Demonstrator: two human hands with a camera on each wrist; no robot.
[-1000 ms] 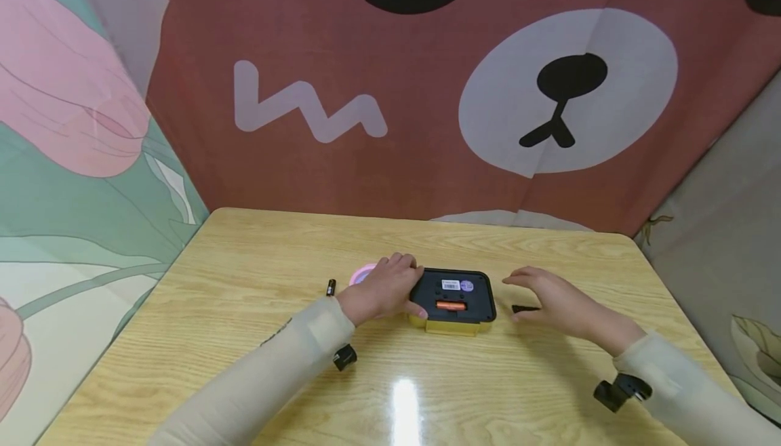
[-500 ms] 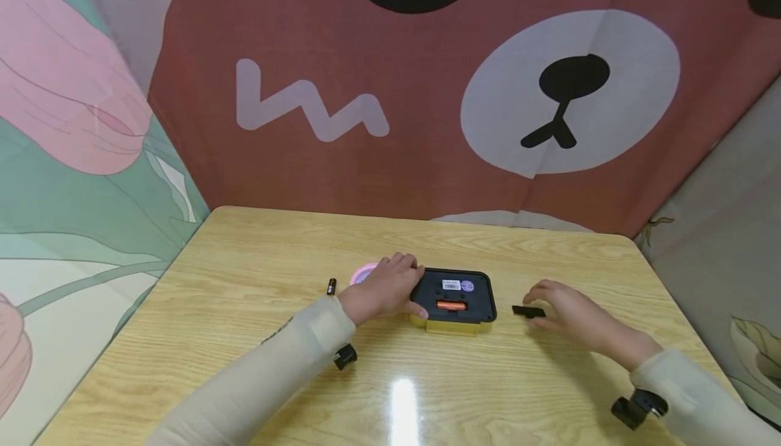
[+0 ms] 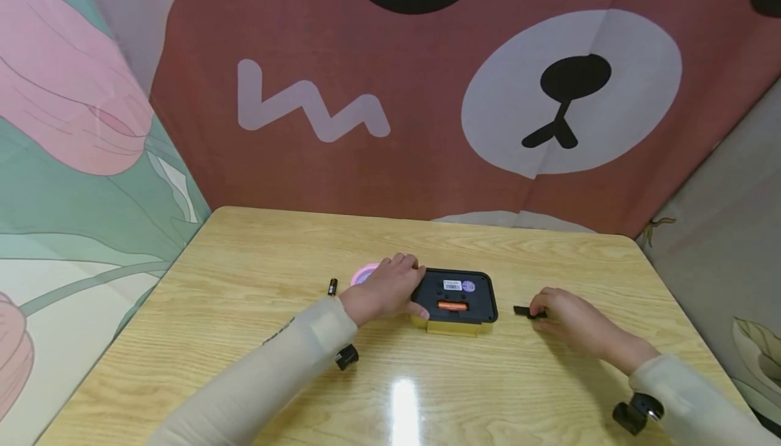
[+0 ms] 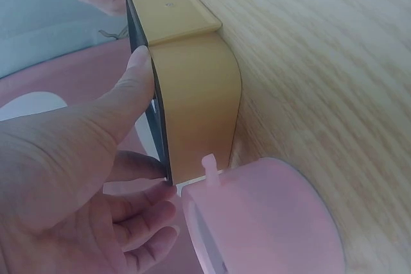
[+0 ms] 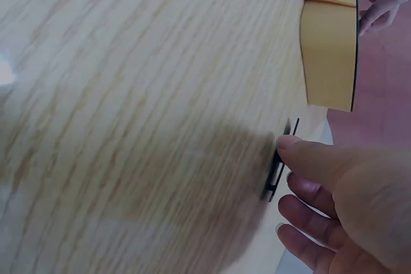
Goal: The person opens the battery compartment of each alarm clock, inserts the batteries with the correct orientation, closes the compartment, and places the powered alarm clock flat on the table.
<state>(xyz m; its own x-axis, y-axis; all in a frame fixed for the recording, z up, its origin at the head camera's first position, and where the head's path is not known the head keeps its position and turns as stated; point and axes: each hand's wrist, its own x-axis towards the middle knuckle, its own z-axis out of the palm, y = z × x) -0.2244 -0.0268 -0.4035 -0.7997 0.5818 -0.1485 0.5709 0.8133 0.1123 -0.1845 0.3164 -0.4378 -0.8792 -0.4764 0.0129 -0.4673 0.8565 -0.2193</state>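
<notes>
A yellow box with a black face lies on the table; in the head view that black face points up, with an orange battery in its slot. My left hand grips the box's left end, thumb on the near edge, as the left wrist view also shows. Right of the box, my right hand pinches a small black cover between thumb and fingers. In the right wrist view the thumb lies across this thin black piece, close to the tabletop.
A black battery lies on the table left of my left hand. A round pink object stands beside the box, partly behind that hand; the left wrist view shows its pink side. Printed cloth hangs behind the table.
My right hand has moved right and down from above the black cover, and its fingers have closed on the cover's right part. The left hand stays on the box.
</notes>
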